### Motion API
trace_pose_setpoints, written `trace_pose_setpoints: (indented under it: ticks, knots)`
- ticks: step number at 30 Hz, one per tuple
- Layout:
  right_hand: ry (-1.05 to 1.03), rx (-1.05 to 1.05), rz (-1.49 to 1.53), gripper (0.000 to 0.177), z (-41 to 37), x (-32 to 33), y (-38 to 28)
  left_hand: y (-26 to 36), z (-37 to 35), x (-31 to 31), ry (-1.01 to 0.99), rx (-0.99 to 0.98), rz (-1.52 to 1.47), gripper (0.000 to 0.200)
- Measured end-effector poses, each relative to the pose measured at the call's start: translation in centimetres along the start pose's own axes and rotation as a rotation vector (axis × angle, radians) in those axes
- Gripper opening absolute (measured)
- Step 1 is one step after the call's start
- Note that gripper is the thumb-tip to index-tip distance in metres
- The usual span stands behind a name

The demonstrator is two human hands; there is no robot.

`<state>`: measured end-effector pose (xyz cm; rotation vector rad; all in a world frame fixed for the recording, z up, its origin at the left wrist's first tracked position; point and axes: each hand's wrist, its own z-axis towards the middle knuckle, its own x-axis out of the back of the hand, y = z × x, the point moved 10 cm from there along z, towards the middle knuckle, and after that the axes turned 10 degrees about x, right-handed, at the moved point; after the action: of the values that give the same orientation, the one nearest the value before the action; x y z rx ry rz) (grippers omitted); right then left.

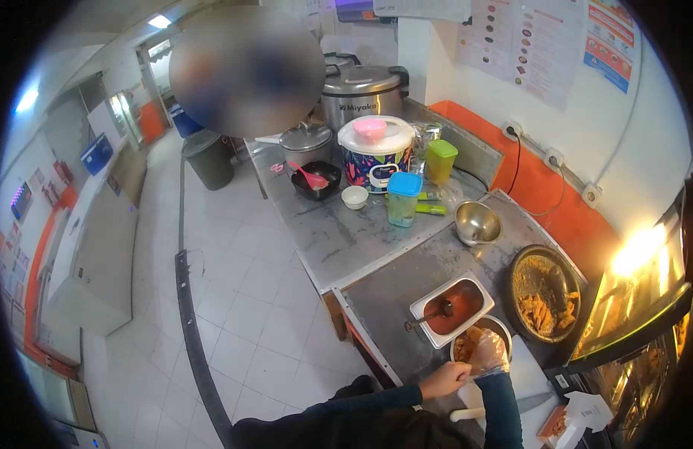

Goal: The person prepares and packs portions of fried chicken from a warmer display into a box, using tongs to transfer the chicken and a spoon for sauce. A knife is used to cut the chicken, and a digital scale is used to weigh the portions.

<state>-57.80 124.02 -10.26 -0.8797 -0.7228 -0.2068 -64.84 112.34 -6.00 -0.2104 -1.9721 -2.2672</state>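
Your right hand (488,353), covered by 1 clear plastic glove, reaches down into the round silver metal bowl (500,326) holding brown food pieces (464,347). Its fingers are on the food, but you cannot tell from this view whether they pinch a piece or lie loose. Your bare left hand (445,379) is beside the bowl's near side, fingers curled inward, next to your right wrist; whether it grips the glove's edge cannot be told.

The bowl stands close to you on the grey metal counter (384,295). Just beyond it, to the left, you have 1 rectangular stainless-steel tray (440,290) of red sauce, with 1 dark-bowled ladle (445,307) resting inside. To the right is the wide, round, dark stone-like mortar (514,303) with brown food in it. Near your right forearm lies the flat white cutting board (527,367), with 1 pale-handled knife (466,414) passing beneath that forearm. Right of the knife sits 1 open white cardboard box (589,410) with reddish-brown food.
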Motion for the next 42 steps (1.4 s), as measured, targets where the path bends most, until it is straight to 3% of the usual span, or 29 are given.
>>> trace_pose_setpoints:
  ticks: [13,19,20,31,36,42]
  knots:
    - [-0.123,-0.043,0.029,0.021,1.9,0.1,-5.5,-2.0,0.1,-2.0,-0.071,0.040,-0.011,0.019]
    - [-0.170,-0.074,0.023,0.020,1.3,1.3,-6.8,0.5,0.5,0.0,0.032,-0.002,-0.053,0.017]
    - [-0.269,0.208,-0.350,0.027,1.4,1.5,-8.1,1.1,0.3,0.1,0.021,-0.004,-0.056,0.017]
    - [-0.723,0.011,-0.821,0.064,0.0,-1.6,-3.0,1.8,-0.7,0.0,0.023,-0.027,-0.054,0.020]
    - [-0.673,0.079,-0.838,0.063,0.4,-2.0,-2.9,0.7,-0.6,0.1,0.028,-0.008,-0.093,0.017]
    - [-0.567,0.288,-0.861,0.061,6.1,-4.5,-6.3,-1.6,-0.5,-2.6,-0.038,-0.041,-0.145,0.021]
